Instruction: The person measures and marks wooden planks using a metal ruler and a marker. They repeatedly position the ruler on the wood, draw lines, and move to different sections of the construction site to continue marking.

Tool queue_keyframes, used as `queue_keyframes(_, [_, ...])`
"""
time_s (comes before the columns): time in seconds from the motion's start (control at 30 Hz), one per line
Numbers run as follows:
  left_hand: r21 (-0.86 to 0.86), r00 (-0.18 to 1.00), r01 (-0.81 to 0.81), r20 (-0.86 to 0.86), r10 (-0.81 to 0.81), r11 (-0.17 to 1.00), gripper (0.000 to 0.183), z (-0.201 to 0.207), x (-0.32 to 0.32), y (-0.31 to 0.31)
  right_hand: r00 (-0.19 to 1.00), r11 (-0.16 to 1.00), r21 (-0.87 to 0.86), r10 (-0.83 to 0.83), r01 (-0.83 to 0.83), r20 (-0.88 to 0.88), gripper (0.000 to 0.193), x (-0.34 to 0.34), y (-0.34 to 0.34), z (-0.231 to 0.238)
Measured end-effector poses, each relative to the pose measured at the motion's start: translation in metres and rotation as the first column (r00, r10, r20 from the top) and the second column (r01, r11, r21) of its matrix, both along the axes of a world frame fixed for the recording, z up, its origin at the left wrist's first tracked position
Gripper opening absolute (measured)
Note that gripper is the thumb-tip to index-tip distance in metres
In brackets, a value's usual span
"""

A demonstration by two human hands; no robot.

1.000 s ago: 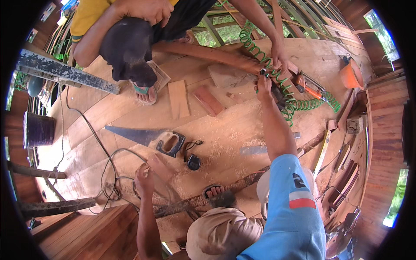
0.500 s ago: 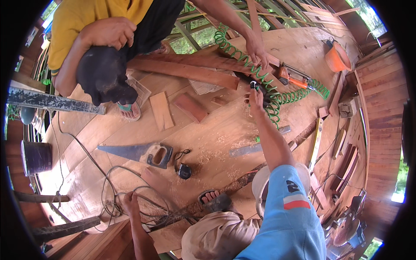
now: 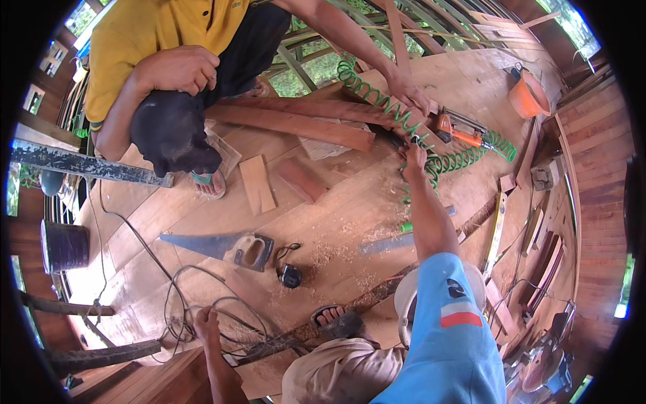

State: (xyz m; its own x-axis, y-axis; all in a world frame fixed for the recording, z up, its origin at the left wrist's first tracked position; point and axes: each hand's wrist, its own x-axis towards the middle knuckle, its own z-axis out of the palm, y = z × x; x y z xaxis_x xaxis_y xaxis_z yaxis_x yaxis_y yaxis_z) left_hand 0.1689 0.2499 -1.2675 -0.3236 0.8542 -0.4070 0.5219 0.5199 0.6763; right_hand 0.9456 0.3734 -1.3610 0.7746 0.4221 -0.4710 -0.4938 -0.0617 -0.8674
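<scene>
My right hand (image 3: 416, 160), on a blue-sleeved arm, is closed around a small dark object with a pale tip beside the green coiled hose (image 3: 454, 163). What the object is, I cannot make out. My left hand (image 3: 207, 328) is low at the left, fingers curled, next to loops of grey cable (image 3: 176, 286); nothing shows in it. Close beyond my right hand, a co-worker's hand (image 3: 412, 97) reaches down to the end of the reddish planks (image 3: 296, 126). An orange air nailer (image 3: 465, 137) lies to the right, by the hose.
A handsaw (image 3: 222, 249), a black tape measure (image 3: 290, 275) and two short boards (image 3: 257, 185) lie on the shavings-strewn floor. A spirit level (image 3: 494, 229) and an orange bucket (image 3: 529, 95) are at the right. A co-worker in yellow (image 3: 161, 34) crouches at the far left.
The whole view has shifted slightly, with things lying a little farther right and lower. My right hand has moved a bit right. The co-worker's reaching hand has come lower, nearer mine.
</scene>
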Motion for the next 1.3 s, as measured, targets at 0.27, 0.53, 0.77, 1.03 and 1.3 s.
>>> queue_keyframes(0.27, [-0.079,0.998,-0.067,0.002,0.067,0.995,0.026,-0.008,-0.017,-0.017,0.953,0.936,0.204,0.299,-0.286,-0.038,0.040,-0.006,0.000,-0.006])
queue_keyframes(0.53, [-0.089,1.000,-0.005,-0.022,0.003,0.996,0.031,0.005,-0.003,-0.015,0.993,0.922,0.374,0.113,-0.095,-0.027,0.035,-0.039,0.046,-0.018])
queue_keyframes(0.77, [-0.112,0.999,-0.035,0.033,0.039,0.993,0.030,0.009,0.000,-0.032,0.989,0.966,0.256,-0.010,0.049,-0.150,0.030,-0.016,0.066,-0.022])
queue_keyframes(1.03, [-0.133,0.999,-0.027,0.022,0.031,0.991,0.029,0.012,0.009,-0.036,0.996,0.983,0.169,-0.067,0.075,-0.054,0.027,-0.032,0.067,0.002])
queue_keyframes(1.3, [-0.172,1.000,-0.012,0.011,0.014,0.985,0.031,0.015,0.015,-0.033,0.993,0.990,0.089,-0.116,0.114,0.020,0.027,-0.041,0.065,-0.007])
